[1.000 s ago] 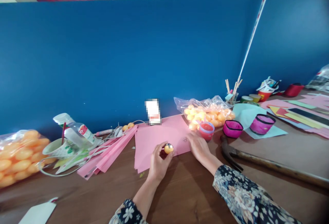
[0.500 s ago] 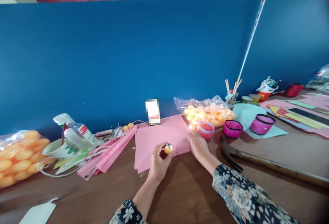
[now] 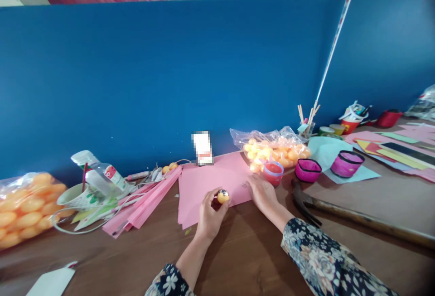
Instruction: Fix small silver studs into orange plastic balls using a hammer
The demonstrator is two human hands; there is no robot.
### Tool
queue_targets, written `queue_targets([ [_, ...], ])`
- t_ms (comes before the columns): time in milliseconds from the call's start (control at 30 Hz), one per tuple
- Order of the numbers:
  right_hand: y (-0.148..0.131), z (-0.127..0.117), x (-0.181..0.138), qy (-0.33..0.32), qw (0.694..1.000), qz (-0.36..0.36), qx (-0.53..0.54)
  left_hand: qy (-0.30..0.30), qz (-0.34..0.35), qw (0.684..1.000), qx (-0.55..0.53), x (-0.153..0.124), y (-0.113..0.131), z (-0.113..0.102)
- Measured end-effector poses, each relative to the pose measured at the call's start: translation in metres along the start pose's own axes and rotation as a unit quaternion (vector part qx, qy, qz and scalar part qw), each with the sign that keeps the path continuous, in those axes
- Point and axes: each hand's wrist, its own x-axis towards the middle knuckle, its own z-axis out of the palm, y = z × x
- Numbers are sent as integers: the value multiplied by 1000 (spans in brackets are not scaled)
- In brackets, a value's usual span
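Observation:
Between the thumb and fingers of my left hand [image 3: 211, 212] is a small orange ball [image 3: 223, 196], like a table tennis ball, with dark patches on its top. It is held just above the near edge of the pink paper [image 3: 214, 173]. My right hand [image 3: 263, 194] rests at the right side of that paper, back upward, with its fingers drawn together and tips down on it. Anything pinched there is too small or hidden to name. Small dark marks lie on the paper beside those fingertips. A red cup [image 3: 273, 174] with a lilac rim stands right behind this hand.
A claw hammer [image 3: 360, 221] lies right of my right arm, near two magenta fabric rings [image 3: 307, 170]. Bags of orange balls [image 3: 292, 154] sit behind the cup and at far left. Pink strips [image 3: 149, 201], a plastic bottle [image 3: 102, 173] and a cable lie left. A blue panel [image 3: 204, 69] stands behind.
Hardly anything differs. Both hands stay in place, the left still holding the ball and the right still at the paper by the red cup.

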Motion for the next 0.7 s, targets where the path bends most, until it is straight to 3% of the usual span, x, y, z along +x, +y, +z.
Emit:
queue_targets([
  [700, 7, 8, -1, 51, 998, -11, 21, -4, 11, 1000, 11, -2, 0, -1],
])
